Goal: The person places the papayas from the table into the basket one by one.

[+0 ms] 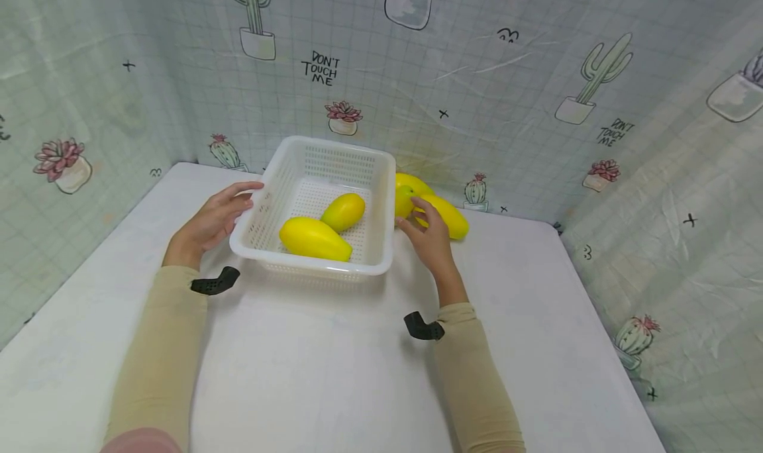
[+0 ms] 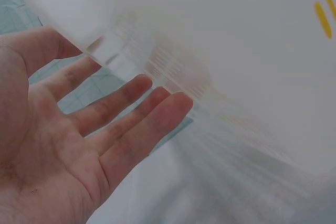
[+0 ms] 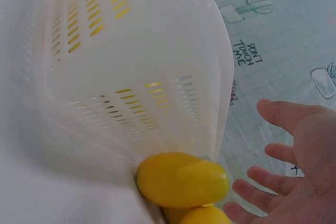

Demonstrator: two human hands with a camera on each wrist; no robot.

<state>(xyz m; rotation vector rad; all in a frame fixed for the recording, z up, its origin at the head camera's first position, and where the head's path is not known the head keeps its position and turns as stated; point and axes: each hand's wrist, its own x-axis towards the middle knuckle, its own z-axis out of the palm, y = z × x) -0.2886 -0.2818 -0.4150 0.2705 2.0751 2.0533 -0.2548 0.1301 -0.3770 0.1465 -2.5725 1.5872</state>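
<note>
A white plastic basket point(image 1: 326, 262) with slotted walls stands on the table, holding a long yellow fruit point(image 1: 314, 239) and a smaller mango point(image 1: 344, 212). Along its left side, my left hand point(image 1: 210, 222) has its fingers extended; in the left wrist view the fingertips point(image 2: 181, 103) meet the slotted wall. My right hand point(image 1: 430, 238) is by the basket's right side, fingers spread and holding nothing. Close to those fingers is a greenish-yellow mango point(image 3: 182, 180); whether they touch it I cannot tell. Beside it lie larger long yellow fruits point(image 1: 448, 218), partly hidden by the hand and basket.
The white table point(image 1: 322, 367) extends in front of the basket. A curtain point(image 1: 381, 62) printed with cacti hangs behind and along both sides. Black wrist mounts point(image 1: 424, 326) stick out from the sleeves.
</note>
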